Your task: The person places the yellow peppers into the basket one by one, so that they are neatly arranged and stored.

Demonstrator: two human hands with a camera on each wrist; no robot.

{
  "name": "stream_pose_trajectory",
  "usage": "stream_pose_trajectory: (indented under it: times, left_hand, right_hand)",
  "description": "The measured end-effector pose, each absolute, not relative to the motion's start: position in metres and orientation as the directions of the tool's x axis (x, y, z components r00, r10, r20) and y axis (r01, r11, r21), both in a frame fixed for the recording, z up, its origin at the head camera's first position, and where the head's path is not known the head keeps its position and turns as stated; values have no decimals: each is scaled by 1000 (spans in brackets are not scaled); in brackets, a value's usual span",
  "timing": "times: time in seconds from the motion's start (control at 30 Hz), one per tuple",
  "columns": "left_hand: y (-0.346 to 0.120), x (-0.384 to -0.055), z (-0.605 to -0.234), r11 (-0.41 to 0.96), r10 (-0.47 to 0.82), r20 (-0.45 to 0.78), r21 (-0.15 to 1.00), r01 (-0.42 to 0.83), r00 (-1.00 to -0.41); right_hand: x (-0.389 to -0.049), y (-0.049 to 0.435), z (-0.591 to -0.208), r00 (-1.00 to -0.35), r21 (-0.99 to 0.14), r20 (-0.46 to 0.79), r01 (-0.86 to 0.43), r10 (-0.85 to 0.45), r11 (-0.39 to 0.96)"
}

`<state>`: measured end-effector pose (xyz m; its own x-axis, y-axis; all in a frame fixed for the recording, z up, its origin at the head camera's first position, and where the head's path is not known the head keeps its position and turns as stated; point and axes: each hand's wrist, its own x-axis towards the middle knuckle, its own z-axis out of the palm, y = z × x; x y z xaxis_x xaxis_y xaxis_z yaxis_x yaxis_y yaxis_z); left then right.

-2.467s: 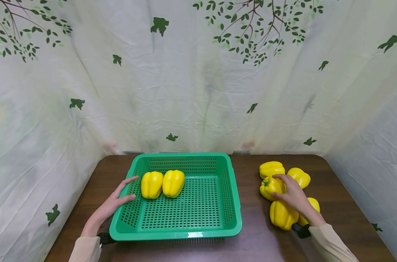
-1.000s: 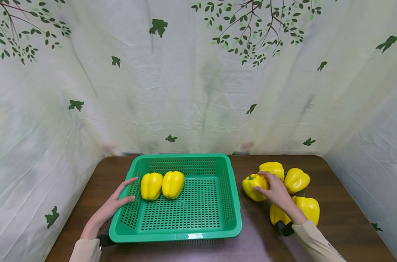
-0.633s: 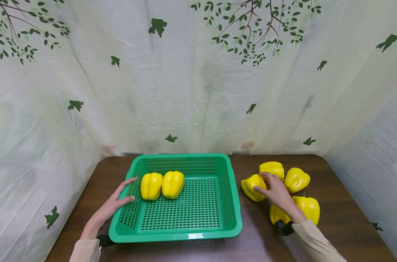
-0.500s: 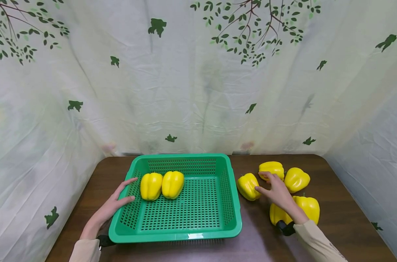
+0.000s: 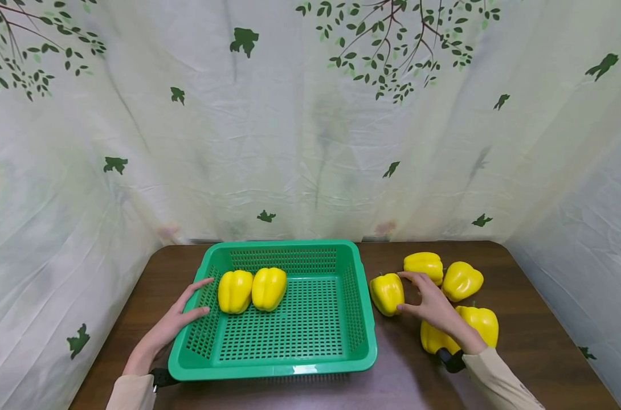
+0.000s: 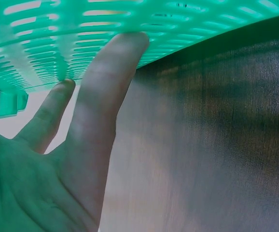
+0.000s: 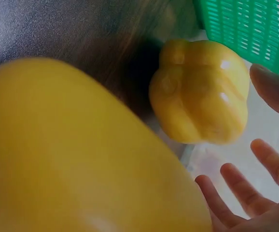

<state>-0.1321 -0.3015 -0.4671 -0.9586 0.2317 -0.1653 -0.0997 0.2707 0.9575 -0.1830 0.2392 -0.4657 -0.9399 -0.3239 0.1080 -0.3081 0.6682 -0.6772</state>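
My left hand [image 5: 174, 319] rests its fairly straight fingers and thumb against the left side of a green perforated plastic basket [image 5: 269, 371]. In the left wrist view the thumb [image 6: 101, 82] meets the slotted wall from outside. Two yellow bell peppers, a left one [image 5: 235, 291] and a right one [image 5: 269, 289], sit side by side in the basket. Another yellow bell pepper [image 5: 387, 294] stands on the table close to the basket's right wall. My right hand [image 5: 433, 304] is spread at that pepper's right side, thumb and index tips right at its edge. In the right wrist view its fingers are loosely extended.
To the right lie more yellow bell peppers: one at the back [image 5: 423, 266], one beside it [image 5: 462, 281], and a front pair [image 5: 479, 327] partly hidden by my right wrist. The brown table [image 5: 392, 381] ends at a pale leaf-patterned curtain [image 5: 310, 142].
My right hand gripped a pepper from the right group and drew it left towards the basket, then loosened. The pepper tipped slightly and the hand followed. My left hand has stayed in place.
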Motion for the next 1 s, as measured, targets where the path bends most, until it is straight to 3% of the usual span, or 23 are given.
stream_pose_trajectory:
  times: [0.5,1.0]
  left_hand:
    - [-303,-133,-471,305,225,-149,949,-76,-963]
    - [-303,-134,-468,305,237,-137,950,-60,-962]
  right_hand:
    - [-189,231,-472,-899,-632,121,-397,-421,666]
    - [-190,227,-475,-904,-646,96,-375,-416,665]
